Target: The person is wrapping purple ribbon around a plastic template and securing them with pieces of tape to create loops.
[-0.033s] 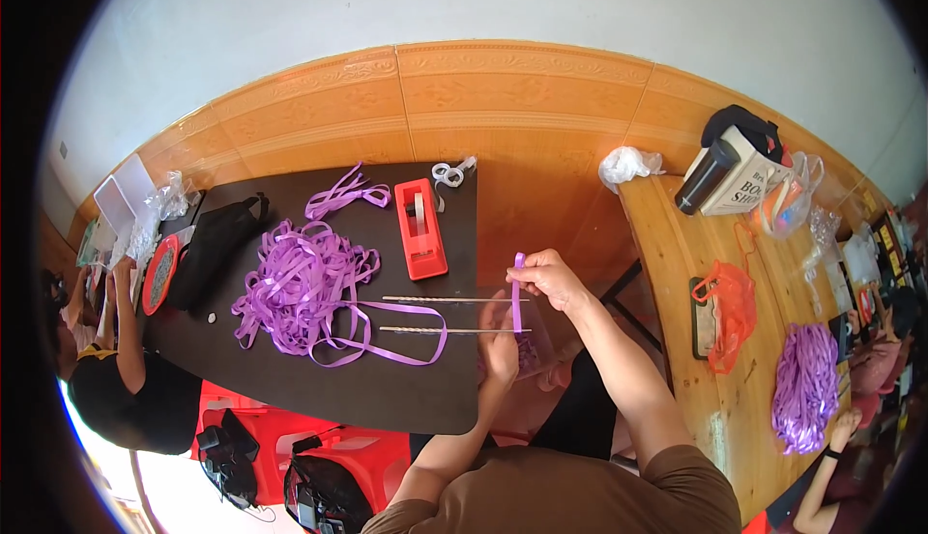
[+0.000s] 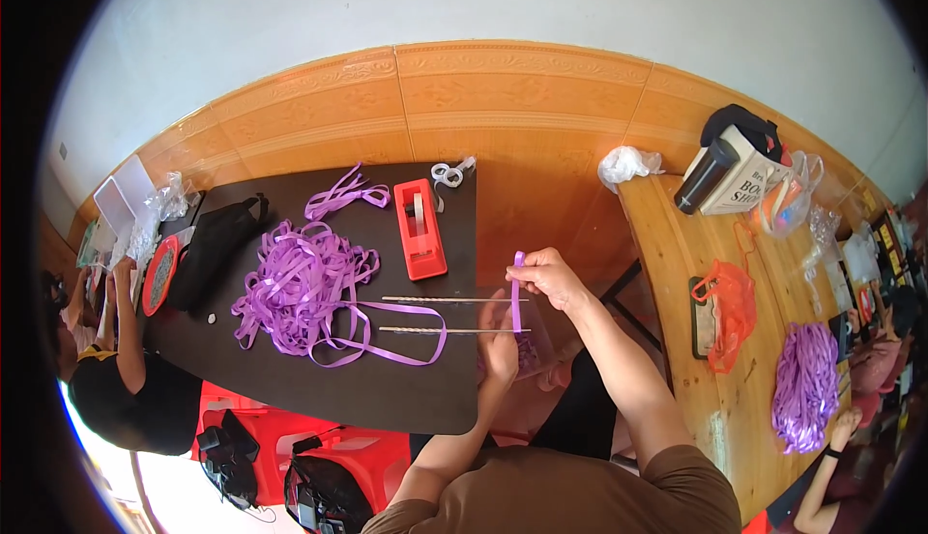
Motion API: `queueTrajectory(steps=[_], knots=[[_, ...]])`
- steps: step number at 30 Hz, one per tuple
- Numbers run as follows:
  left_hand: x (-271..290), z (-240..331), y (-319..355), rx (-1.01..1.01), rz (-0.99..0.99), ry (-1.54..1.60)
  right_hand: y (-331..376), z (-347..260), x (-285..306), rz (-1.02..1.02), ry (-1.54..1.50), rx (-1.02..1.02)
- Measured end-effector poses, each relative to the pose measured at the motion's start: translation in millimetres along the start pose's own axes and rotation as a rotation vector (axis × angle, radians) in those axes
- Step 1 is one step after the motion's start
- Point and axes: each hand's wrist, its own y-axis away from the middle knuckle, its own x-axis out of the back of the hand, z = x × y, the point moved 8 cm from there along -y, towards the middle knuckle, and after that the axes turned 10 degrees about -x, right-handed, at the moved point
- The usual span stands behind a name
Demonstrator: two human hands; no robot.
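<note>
The right hand (image 2: 549,278) pinches one purple strip (image 2: 517,310) across two rods (image 2: 406,329); the left hand's (image 2: 499,346) grip, seven o'clock, I cannot tell; the ribbon heap (image 2: 298,288), nine o'clock, looks unworked.

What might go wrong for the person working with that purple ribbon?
The short ribbon strip crossing both thin rods could slip if the right hand loosens its pinch near the upper end.

The rods reach past the dark table's edge, so a bump might shift them.

The big ribbon pile lies in tangled loops, so pulling from it may snag.
</note>
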Motion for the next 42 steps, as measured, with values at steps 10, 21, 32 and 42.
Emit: queueTrajectory(steps=[10,21,32,42], knots=[[-6,0,-14,-0.167,-0.067,-0.025,-9,37,3,-0.046,0.006,-0.110],[9,-6,3,-0.094,-0.089,-0.059,18,112,-14,-0.104,-0.323,-0.302],[12,-14,28,0.365,-0.001,0.198,106,90,-23,0.183,-0.144,0.367],[10,-15,33,0.433,-0.042,0.292,96,98,-43,0.067,-0.365,0.205]])
